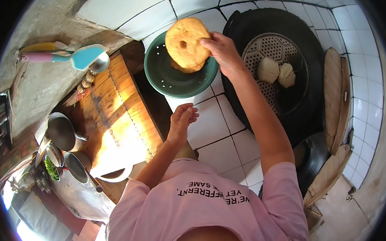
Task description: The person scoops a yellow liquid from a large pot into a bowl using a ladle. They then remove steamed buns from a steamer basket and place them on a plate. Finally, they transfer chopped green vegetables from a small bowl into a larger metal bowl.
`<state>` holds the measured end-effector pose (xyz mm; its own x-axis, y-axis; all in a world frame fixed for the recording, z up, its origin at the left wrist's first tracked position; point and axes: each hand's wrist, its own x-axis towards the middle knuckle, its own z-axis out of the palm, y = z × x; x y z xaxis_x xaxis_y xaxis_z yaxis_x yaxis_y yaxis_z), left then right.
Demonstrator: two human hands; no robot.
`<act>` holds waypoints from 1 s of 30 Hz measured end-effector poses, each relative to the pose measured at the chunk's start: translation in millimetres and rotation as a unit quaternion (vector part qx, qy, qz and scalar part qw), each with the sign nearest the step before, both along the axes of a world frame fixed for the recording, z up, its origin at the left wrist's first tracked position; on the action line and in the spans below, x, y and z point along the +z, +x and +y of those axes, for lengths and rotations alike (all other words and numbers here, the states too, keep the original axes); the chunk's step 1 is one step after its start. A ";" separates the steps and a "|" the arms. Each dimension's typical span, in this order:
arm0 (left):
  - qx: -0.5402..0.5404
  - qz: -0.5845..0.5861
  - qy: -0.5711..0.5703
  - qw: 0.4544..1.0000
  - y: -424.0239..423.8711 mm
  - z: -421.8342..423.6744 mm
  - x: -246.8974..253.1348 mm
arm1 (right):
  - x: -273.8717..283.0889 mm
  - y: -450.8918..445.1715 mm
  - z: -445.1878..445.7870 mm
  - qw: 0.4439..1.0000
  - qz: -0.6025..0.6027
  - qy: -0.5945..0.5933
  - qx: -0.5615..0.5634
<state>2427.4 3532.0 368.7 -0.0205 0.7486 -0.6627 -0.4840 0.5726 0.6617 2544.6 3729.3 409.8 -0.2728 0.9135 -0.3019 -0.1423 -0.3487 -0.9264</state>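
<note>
My right hand [223, 53] pinches the right edge of a round, golden flatbread [187, 38] with a small hole near its middle. The bread is held over a green plastic basin [181, 87], and part of another browned piece [186, 67] shows beneath it. Small white bits lie on the basin's inner wall. Just below the basin, my left hand [182, 120] is raised with its fingers loosely bent and nothing in it. To the right, two pale dough-like pieces [268, 70] sit on a perforated metal steamer rack [271, 47] inside a large dark wok [311, 103].
White tiles [209, 124] surround the wok. Wooden lid halves [331, 98] lean at the right wall. On the left stand a wooden board [115, 100], a blue spatula [88, 56], a metal ladle [101, 63], a whisk brush [80, 90], pans [61, 131] and a bowl of chopped greens [51, 168].
</note>
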 end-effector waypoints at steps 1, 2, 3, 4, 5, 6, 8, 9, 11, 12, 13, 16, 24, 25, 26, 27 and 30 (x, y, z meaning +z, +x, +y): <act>0.005 0.000 0.001 1.000 -2.1 1.3 -0.8 | -4.7 -8.3 3.3 1.000 -0.010 0.000 0.019; 0.010 0.000 0.002 1.000 -4.4 3.1 -1.8 | -8.5 -15.1 6.1 0.999 -0.019 0.000 0.038; 0.016 0.000 0.003 1.000 -7.1 4.6 -2.9 | -10.9 -22.1 7.9 0.998 -0.030 0.001 0.046; 0.026 -0.002 0.010 1.000 -9.1 5.1 -5.0 | -13.1 -28.0 9.4 0.998 -0.041 0.001 0.053; 0.028 -0.001 0.014 0.999 -10.7 6.4 -6.0 | -14.9 -32.0 11.4 0.997 -0.052 0.001 0.059; 0.029 0.000 0.018 0.999 -11.9 7.8 -7.3 | -17.5 -33.7 14.3 0.990 -0.123 0.021 0.071; 0.032 0.000 0.022 0.999 -13.5 11.0 -10.3 | -25.8 -36.4 20.1 0.972 -0.196 0.103 0.078; 0.038 -0.002 0.019 0.999 -14.3 11.8 -11.0 | -24.2 -39.2 20.0 0.958 -0.233 0.143 0.084; 0.050 -0.008 0.011 0.999 -16.6 12.5 -11.5 | -21.1 -42.7 15.1 0.942 -0.276 0.176 0.077; 0.058 -0.012 0.017 0.998 -17.8 12.6 -13.5 | -20.7 -43.9 13.9 0.938 -0.276 0.199 0.066; 0.064 -0.015 0.020 0.998 -18.5 13.5 -14.1 | -20.1 -44.2 12.7 0.934 -0.276 0.222 0.054; 0.071 -0.022 0.033 0.997 -19.0 19.0 -13.4 | -31.6 -38.8 12.4 0.924 -0.297 0.240 0.006; 0.087 -0.001 0.052 0.995 -18.9 26.4 -16.8 | -29.9 5.3 -12.0 0.893 -0.304 0.326 -0.057; 0.087 0.004 0.043 0.995 -19.1 24.4 -17.4 | -29.0 15.4 -19.2 0.896 -0.309 0.307 -0.082; 0.077 -0.007 0.043 0.996 -18.4 21.2 -19.6 | -37.0 34.3 -24.1 0.887 -0.320 0.318 -0.100; 0.067 -0.015 0.046 0.997 -16.2 18.6 -20.2 | -47.5 55.2 -29.3 0.876 -0.328 0.333 -0.119; 0.024 -0.010 0.026 0.999 -2.8 12.7 -15.1 | -74.5 125.8 -43.7 0.873 -0.373 0.245 -0.194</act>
